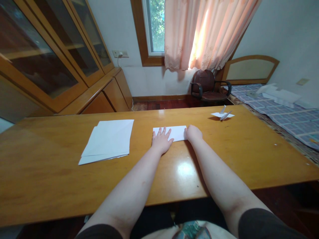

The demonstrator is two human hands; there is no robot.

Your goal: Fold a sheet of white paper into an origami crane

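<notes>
A white sheet of paper [177, 132], folded into a narrow rectangle, lies flat on the wooden table [159, 179]. My left hand [161, 141] rests on its left part with the fingers spread. At the paper's right end is my right hand [193, 133], its fingers curled closed on the edge; the fingertips are partly hidden.
A stack of white paper sheets [108, 137] lies to the left on the table. Toward the back right stands a folded paper crane [222, 114]. Beyond the table are a brown office chair [208, 84], a bed [279, 109] and a glass-fronted cabinet [74, 59].
</notes>
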